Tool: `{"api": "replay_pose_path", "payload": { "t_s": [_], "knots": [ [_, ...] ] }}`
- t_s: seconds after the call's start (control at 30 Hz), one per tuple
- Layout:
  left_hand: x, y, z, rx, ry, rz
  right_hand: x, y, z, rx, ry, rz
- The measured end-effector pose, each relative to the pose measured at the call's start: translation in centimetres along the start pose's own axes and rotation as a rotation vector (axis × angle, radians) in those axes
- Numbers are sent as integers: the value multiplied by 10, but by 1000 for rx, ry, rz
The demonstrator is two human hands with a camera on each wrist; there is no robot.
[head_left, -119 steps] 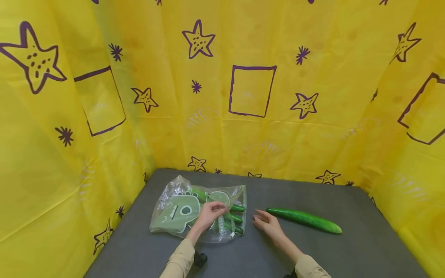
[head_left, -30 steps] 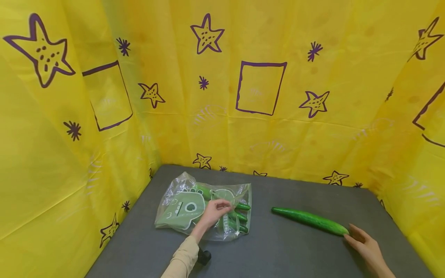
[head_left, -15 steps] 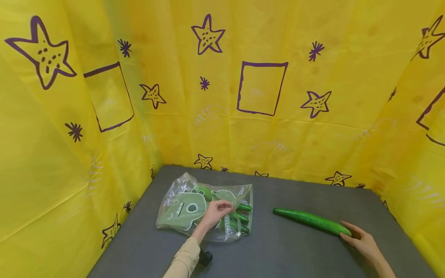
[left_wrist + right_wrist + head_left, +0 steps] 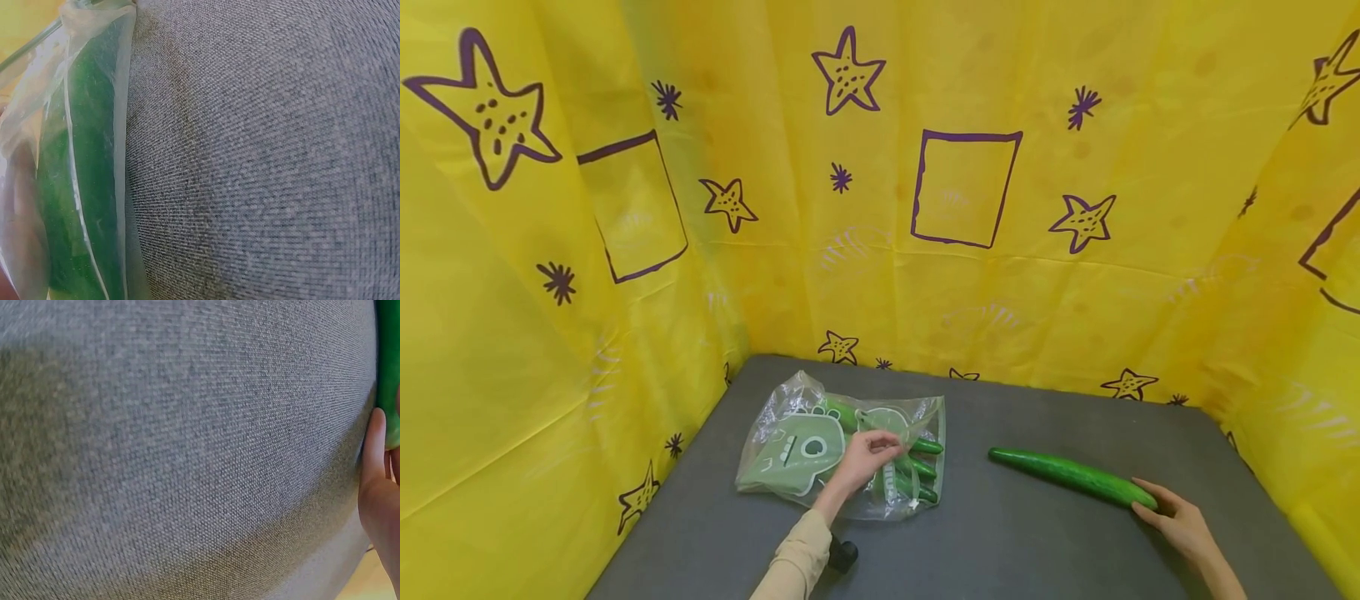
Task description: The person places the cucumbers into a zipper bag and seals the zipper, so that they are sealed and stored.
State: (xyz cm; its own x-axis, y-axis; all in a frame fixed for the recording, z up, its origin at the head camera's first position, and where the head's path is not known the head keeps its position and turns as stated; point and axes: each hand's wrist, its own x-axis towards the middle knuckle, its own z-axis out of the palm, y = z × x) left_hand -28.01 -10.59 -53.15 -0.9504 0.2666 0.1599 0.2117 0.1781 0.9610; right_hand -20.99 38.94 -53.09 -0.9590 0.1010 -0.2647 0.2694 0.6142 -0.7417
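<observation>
A clear zip bag [image 4: 790, 454] printed with a green cartoon monster lies on the left of the table, several cucumbers [image 4: 925, 469] inside it. My left hand [image 4: 859, 463] is over the bag and pinches its upper plastic layer near the right-hand opening. In the left wrist view, a cucumber [image 4: 94, 137] shows through the plastic. To the right lies a long single cucumber [image 4: 1060, 469] flat on the table. Thumb and fingers of my right hand [image 4: 1183, 522] grip its lighter right end; the right wrist view catches that hand [image 4: 378, 481] only at its edge.
The grey cloth-covered table [image 4: 970, 550] is enclosed at the back and sides by yellow curtains [image 4: 880, 292] with purple drawings. A small black part [image 4: 844, 557] sits under the left wrist.
My right hand has gone from beside the bag's opening to the far end of the loose cucumber and now grips it. The left hand stays on the bag. The view shifted slightly.
</observation>
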Motion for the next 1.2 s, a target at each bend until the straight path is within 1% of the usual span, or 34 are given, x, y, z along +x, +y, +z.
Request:
{"api": "replay_pose_path", "payload": {
  "t_s": [0.2, 0.27, 0.37, 0.43, 0.53, 0.6, 0.67, 0.77, 0.9, 0.97, 1.17, 1.2],
  "knots": [
    [-2, 7, 0, 14, -1, 9, -4, 1, -1, -18, 13, 9],
    [-3, 9, 0, 7, -1, 1, -6, 1, -1, 0, 3, 20],
    [-2, 9, 0, 1, -5, -18, -8, 1, 0, 117, -22, 46],
    [-2, 7, 1, -3, -1, -33, -9, 1, 1, 239, -42, 46],
    [0, 2, 1, 7, 2, -29, -10, 3, 4, 414, -61, 35],
    [1, 1, 2, 6, 3, -19, -10, 4, 5, 500, -73, 15],
    [1, -1, 2, 5, 4, -11, -11, 5, 7, 539, -69, 3],
    [1, -2, 1, 1, 2, -3, -11, 5, 9, 570, -71, -15],
    [1, -1, 0, 1, 1, -6, -10, 6, 10, 604, -68, -15],
    [0, -1, -1, 5, 0, 0, -10, 6, 11, 607, -77, -15],
    [-1, -1, -1, 2, -8, 4, -11, 7, 13, 599, -53, -14],
    [-1, 0, -1, -1, -8, -3, -11, 7, 13, 598, -46, -17]
  ]
}}
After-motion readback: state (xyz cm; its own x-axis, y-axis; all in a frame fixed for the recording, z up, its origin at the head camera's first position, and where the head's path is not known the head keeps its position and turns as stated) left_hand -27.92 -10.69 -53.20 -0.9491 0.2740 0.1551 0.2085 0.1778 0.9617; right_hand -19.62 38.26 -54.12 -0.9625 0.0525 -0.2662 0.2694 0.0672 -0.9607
